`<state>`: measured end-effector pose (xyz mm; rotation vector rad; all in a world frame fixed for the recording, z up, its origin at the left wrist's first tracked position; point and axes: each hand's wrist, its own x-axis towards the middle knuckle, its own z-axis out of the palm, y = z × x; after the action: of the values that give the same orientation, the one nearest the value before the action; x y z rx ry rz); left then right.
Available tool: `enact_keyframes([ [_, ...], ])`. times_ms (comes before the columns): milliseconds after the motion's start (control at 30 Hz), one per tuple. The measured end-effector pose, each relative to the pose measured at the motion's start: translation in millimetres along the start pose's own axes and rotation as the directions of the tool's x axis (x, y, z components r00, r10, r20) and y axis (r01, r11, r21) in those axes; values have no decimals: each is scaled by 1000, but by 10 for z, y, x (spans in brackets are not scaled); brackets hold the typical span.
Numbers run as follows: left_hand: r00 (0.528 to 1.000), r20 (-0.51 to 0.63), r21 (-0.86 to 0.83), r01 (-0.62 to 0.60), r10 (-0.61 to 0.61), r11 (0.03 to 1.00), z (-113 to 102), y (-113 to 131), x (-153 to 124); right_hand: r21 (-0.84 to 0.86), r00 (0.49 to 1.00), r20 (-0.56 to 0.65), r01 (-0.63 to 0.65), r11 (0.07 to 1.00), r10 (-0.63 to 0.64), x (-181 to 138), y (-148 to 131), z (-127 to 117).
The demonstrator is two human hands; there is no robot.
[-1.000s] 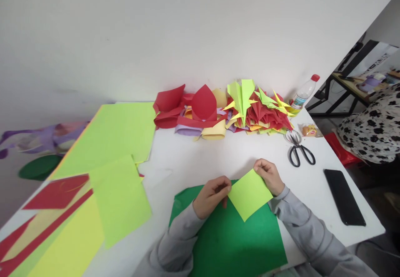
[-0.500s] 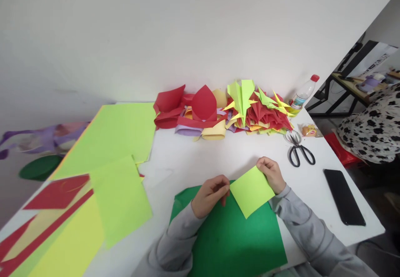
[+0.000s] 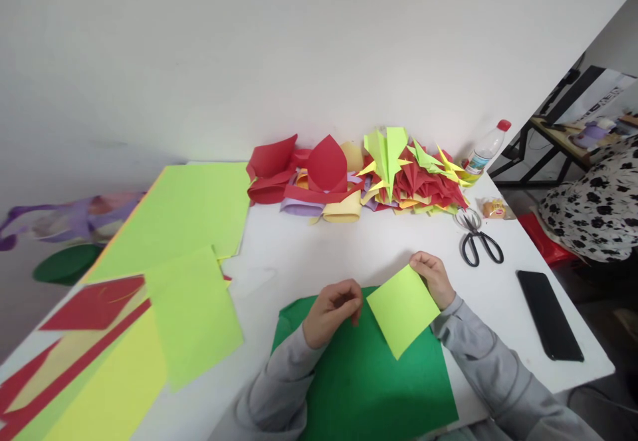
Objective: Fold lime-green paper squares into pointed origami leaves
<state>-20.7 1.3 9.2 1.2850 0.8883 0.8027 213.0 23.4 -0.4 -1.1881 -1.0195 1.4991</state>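
Observation:
A square of lime-green paper is pinched by its top right corner between the thumb and fingers of my right hand. It hangs tilted over a larger dark green sheet lying on the table. My left hand sits just left of the square's left corner, with a small gap between them. Its fingers are curled in toward the thumb, and nothing shows in them. Black-handled scissors rest on the table beyond my right hand.
Large lime sheets and red and yellow papers cover the left side. Red folded paper pieces and a pile of pointed folded shapes line the wall. A bottle, wrapped snack and black phone are at right.
My left hand has come slightly away from the paper square's left corner, leaving a gap. The square's lower corner has dropped a little, while my right hand keeps its pinch.

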Motion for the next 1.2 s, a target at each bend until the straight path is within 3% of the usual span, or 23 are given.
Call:
enact_keyframes([
  [300,997,73,107,5,-13,994,221,-31,53,-111,948,306,-62,992,93,-125,89,262],
  [500,999,32,161,-3,-2,987,230,-97,56,-157,930,355,-35,987,90,-137,109,246],
  [900,999,38,209,-23,15,978,250,-55,69,-279,876,481,182,943,-27,-170,157,250],
  [1200,999,29,223,-39,33,974,266,-72,61,-335,858,514,206,920,-5,-173,146,256],
])
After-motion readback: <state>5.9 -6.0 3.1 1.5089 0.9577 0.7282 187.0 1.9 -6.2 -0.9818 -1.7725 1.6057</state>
